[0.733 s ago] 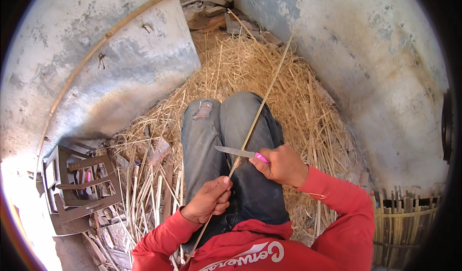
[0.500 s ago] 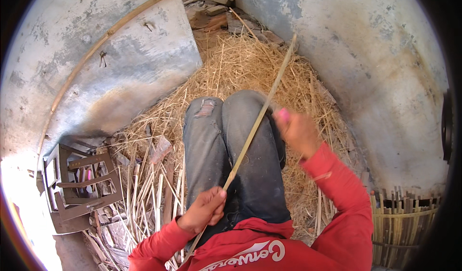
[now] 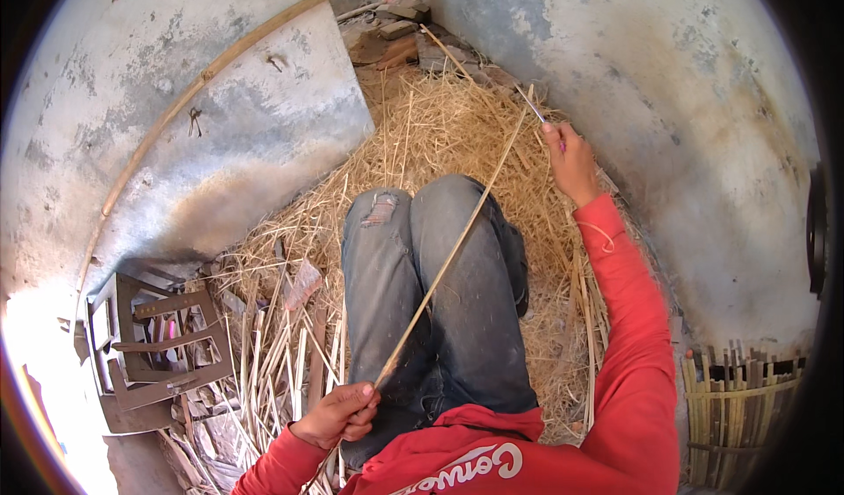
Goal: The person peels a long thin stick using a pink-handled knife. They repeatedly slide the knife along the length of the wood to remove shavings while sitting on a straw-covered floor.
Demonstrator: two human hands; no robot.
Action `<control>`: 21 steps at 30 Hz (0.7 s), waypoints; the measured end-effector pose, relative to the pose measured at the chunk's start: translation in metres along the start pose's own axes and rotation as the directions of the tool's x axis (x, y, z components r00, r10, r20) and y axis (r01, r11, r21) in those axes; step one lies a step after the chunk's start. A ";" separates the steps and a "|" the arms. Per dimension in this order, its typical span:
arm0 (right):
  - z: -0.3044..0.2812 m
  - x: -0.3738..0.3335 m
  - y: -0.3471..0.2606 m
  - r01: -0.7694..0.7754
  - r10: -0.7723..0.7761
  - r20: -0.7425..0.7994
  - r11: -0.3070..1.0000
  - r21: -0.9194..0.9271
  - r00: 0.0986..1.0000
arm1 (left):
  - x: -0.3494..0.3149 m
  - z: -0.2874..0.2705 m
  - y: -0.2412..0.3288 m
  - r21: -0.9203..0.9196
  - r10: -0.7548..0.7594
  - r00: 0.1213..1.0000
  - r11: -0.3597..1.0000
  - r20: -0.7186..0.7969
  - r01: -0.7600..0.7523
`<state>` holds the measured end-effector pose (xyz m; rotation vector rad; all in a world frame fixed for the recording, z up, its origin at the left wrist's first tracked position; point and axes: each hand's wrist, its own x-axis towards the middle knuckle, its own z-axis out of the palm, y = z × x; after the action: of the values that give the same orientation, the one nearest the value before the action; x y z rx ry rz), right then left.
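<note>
A long thin bamboo strip (image 3: pixel 453 253) slants across my lap from lower left to upper right. My left hand (image 3: pixel 338 414) pinches its near end beside my hip. My right hand (image 3: pixel 570 159) is stretched far forward at the strip's far end, gripping a small knife (image 3: pixel 534 108) with a pink handle, its blade pointing up and away. My knees in grey jeans (image 3: pixel 431 293) lie under the strip.
I sit on a heap of straw (image 3: pixel 440 134) between curved plastered walls. Split bamboo slats (image 3: pixel 281 354) lie at my left by a dark metal frame (image 3: pixel 158 345). A woven bamboo piece (image 3: pixel 738 398) stands at lower right. A long pole (image 3: pixel 202 82) leans on the left wall.
My right hand has swept the knife along the strip from my lap out to its far end. The left hand has kept its hold on the near end.
</note>
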<state>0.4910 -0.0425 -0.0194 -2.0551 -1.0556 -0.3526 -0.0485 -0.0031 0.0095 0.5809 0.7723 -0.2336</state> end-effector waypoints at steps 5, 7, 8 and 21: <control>-0.002 -0.009 -0.002 -0.049 0.071 -0.103 0.979 0.197 0.992 | -0.005 -0.016 -0.004 -0.074 0.010 1.000 0.997 -0.014 -0.012; -0.011 -0.006 -0.012 -0.131 0.171 -0.125 0.953 0.274 0.977 | -0.006 -0.021 -0.007 -0.101 -0.006 1.000 0.995 0.005 0.006; -0.014 -0.004 -0.011 -0.119 0.158 -0.157 0.964 0.237 0.975 | -0.008 -0.023 -0.008 -0.095 -0.004 1.000 0.995 -0.002 0.004; 0.004 -0.007 0.000 0.247 -0.246 0.032 0.943 -0.223 0.969 | -0.013 -0.030 -0.011 -0.098 -0.033 0.999 0.995 0.016 0.035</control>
<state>0.4860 -0.0435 -0.0254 -2.1229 -1.3322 -0.6211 -0.0800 0.0049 -0.0034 0.4732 0.7758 -0.2300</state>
